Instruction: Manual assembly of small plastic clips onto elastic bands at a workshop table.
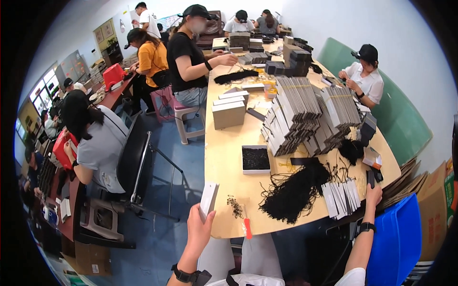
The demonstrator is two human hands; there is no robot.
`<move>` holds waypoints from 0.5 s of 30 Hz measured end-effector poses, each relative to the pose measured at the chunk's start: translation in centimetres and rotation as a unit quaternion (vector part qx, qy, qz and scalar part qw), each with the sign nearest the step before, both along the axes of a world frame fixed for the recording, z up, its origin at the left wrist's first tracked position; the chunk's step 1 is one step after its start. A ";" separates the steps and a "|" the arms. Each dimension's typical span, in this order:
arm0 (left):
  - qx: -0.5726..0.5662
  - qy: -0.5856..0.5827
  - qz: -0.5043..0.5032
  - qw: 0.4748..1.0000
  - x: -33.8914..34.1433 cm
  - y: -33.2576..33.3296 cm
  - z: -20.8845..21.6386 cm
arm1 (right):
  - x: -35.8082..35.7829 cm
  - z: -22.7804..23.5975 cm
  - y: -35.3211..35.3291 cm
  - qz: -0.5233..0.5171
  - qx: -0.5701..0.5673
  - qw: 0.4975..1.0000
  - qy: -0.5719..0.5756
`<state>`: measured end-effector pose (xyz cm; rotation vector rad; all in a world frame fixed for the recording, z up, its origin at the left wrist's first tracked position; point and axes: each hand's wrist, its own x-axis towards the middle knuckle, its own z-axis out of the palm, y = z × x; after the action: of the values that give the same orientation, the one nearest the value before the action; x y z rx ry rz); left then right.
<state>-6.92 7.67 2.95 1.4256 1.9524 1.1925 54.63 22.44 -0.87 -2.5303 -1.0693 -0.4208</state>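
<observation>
My left hand (pixel 199 226) grips a slim, pale grey flat box (pixel 208 202) with a small hole near its top, held upright beyond the table's left front corner. At the right edge, my right hand (pixel 373 194) closes on a dark flat piece (pixel 371 178), partly hidden by the fingers. Between the hands lie a thick bundle of black cords (pixel 298 193) and a fanned row of grey-white flat pieces (pixel 341 198). A red-handled tool (pixel 247 229) with a thin shaft sits at the front edge, by a small heap of dark bits (pixel 234 207).
An open white box (pixel 255 159) of small black pieces stands behind the cords. Tall stacks of grey flat pieces (pixel 296 107) fill the table's middle. A blue bin (pixel 396 238) and cardboard stand at my right. Several people sit around the table and at left.
</observation>
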 end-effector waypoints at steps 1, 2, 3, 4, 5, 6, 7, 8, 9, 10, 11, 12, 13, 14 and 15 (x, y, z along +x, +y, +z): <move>0.005 0.000 0.005 1.000 0.0 -0.6 -0.2 | 0.0 0.0 0.0 -0.003 -0.001 1.000 -0.014; 0.001 0.009 0.010 1.000 0.0 -1.2 -0.4 | -0.3 0.3 -0.2 -0.005 0.007 1.000 -0.025; -0.004 0.018 0.014 1.000 0.1 -1.7 -0.5 | -0.4 0.7 -0.1 -0.001 0.011 1.000 -0.025; -0.001 0.007 0.020 1.000 0.2 -2.2 -0.5 | -0.5 1.1 -0.2 -0.006 0.010 1.000 -0.002; 0.003 0.007 0.022 1.000 0.2 -2.5 -0.6 | -0.7 1.6 -0.3 -0.012 0.009 1.000 0.020; 0.004 0.026 0.021 0.999 0.3 -2.9 -0.8 | -1.0 1.8 -0.4 -0.015 0.009 1.000 0.023; 0.003 0.046 0.019 0.999 0.3 -3.3 -1.0 | -1.0 1.6 -0.2 -0.013 0.011 1.000 0.024; 0.009 0.044 0.013 0.999 0.4 -3.5 -1.2 | -0.9 1.5 -0.3 -0.015 0.002 1.000 0.014; 0.009 0.043 0.011 0.999 0.4 -3.6 -1.3 | -0.8 1.4 -0.5 -0.017 -0.009 1.000 0.005; 0.020 0.039 0.012 0.999 0.5 -3.8 -1.3 | -0.7 1.3 -0.4 -0.006 -0.003 1.000 0.020; 0.026 0.036 0.014 0.999 0.5 -4.3 -1.5 | -1.3 1.6 -0.5 0.014 0.013 1.000 0.022; 0.022 0.034 0.010 0.999 0.6 -4.5 -1.6 | -0.9 1.6 -0.6 0.026 0.043 0.999 -0.001; 0.027 0.025 0.015 0.999 0.7 -4.8 -1.6 | -0.4 1.3 -0.6 0.038 0.072 0.996 -0.024; 0.033 0.018 0.021 0.999 0.8 -4.8 -1.6 | -0.3 1.3 -0.4 0.062 0.112 0.991 -0.027; 0.029 0.016 0.017 0.999 1.0 -5.0 -1.5 | 0.1 1.4 -0.6 0.059 0.108 0.992 -0.028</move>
<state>-5.96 2.66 1.40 1.4542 1.9866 1.2595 54.72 21.85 0.54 -2.2669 -1.1218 -0.5473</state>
